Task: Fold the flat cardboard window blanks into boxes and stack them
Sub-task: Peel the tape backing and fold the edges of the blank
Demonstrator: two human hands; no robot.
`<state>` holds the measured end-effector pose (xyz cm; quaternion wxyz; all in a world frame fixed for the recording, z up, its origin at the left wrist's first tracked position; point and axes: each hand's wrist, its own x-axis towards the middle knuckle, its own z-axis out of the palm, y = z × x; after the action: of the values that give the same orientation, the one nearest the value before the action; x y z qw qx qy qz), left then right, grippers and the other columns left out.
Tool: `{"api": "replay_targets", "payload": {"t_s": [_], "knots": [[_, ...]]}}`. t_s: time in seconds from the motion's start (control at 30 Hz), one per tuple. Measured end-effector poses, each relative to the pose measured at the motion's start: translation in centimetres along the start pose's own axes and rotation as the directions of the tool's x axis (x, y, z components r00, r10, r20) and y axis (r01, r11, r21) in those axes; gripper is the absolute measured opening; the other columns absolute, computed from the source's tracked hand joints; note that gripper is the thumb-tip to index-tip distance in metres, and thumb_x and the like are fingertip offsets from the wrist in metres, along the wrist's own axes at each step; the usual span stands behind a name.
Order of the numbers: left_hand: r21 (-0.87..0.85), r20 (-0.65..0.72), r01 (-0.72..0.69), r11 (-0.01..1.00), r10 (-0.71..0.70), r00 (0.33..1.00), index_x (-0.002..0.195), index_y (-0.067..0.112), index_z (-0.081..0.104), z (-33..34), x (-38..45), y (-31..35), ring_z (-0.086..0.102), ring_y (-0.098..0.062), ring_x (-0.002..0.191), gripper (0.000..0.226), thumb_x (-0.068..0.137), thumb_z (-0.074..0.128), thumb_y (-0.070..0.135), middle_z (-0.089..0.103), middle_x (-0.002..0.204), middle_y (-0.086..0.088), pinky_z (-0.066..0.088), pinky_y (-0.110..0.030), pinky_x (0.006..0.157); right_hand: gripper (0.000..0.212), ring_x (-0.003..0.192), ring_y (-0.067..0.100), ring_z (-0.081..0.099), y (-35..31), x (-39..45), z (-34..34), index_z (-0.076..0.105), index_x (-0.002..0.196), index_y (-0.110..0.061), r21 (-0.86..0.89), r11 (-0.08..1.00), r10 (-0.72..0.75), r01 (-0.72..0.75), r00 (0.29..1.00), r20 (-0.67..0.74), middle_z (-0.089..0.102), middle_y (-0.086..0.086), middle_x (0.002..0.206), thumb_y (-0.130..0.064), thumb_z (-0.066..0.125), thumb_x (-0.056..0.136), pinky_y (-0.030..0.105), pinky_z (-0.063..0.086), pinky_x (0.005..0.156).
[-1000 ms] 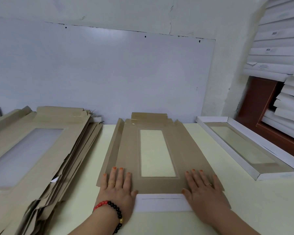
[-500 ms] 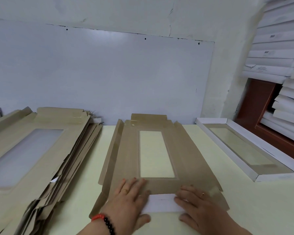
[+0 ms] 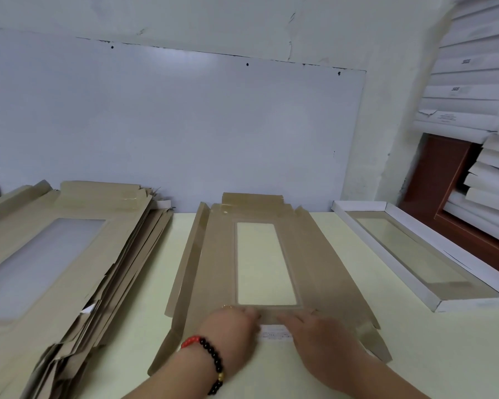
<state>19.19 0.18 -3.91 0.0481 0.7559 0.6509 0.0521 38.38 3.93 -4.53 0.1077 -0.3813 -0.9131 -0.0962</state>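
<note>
both hands press the near end of the flat cardboard blank (image 3: pixel 314 254). the left hand (image 3: pixel 231 332), with a bead bracelet (image 3: pixel 211 361) at its wrist, lies palm down with its fingers on the strip below the window; whether its grip curls round an edge i cannot tell. the right hand (image 3: pixel 317 338) lies flat, fingers straight, beside it, over a white flap (image 3: pixel 274 335). the blank rests on the pale counter (image 3: pixel 415 355), its clear window just beyond the fingertips. well to the left sits a stack of flat blanks (image 3: pixel 69 254); to the right, apart, a folded white box (image 3: pixel 421 254); beyond that, piled white boxes (image 3: pixel 473 82).
</note>
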Motion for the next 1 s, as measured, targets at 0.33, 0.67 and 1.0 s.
{"api": "replay_targets", "payload": {"t_s": [0.33, 0.67, 1.0], "knots": [[0.110, -0.037, 0.034, 0.993, -0.030, 0.999, 0.151, 0.015, -0.011, 3.1, 2.6, -0.7, -0.038, -0.022, 0.132, 0.061, 0.098, 0.016, 0.032, -0.021, 0.158, -0.001, -0.020, -0.043, 0.110, 0.066, 0.145, 0.016, -0.022, -2.4, 3.3, 2.6, -0.003, 0.154, -0.015, 0.022, 0.998, 0.050, -0.055, 0.981, 0.188, -0.010, -0.003, 0.161, -0.043, -0.002, 0.095, 0.035, -0.024, 0.110], [0.145, 0.129, 0.156, 0.977, -0.175, 0.976, 0.152, 0.013, -0.008, 2.9, 2.4, -2.5, -0.024, -0.023, 0.144, 0.060, 0.100, 0.006, 0.039, -0.018, 0.159, -0.003, -0.015, -0.043, 0.115, 0.065, 0.138, 0.006, -0.032, 1.0, 2.7, 3.4, -0.014, 0.152, -0.019, 0.032, 0.998, 0.029, -0.046, 0.915, 0.402, -0.023, -0.006, 0.158, -0.050, 0.008, 0.099, 0.034, -0.024, 0.111], [0.167, 0.161, 0.235, 0.958, -0.262, 0.952, 0.152, 0.013, -0.009, 1.7, 1.4, -3.9, -0.019, -0.023, 0.146, 0.058, 0.101, 0.004, 0.037, -0.017, 0.160, -0.003, -0.007, -0.044, 0.118, 0.063, 0.143, 0.007, -0.024, 5.3, 1.1, 3.6, -0.013, 0.152, -0.017, -0.115, 0.968, 0.250, -0.222, 0.851, 0.462, -0.021, -0.005, 0.159, -0.046, 0.004, 0.099, 0.032, -0.037, 0.092]]}}
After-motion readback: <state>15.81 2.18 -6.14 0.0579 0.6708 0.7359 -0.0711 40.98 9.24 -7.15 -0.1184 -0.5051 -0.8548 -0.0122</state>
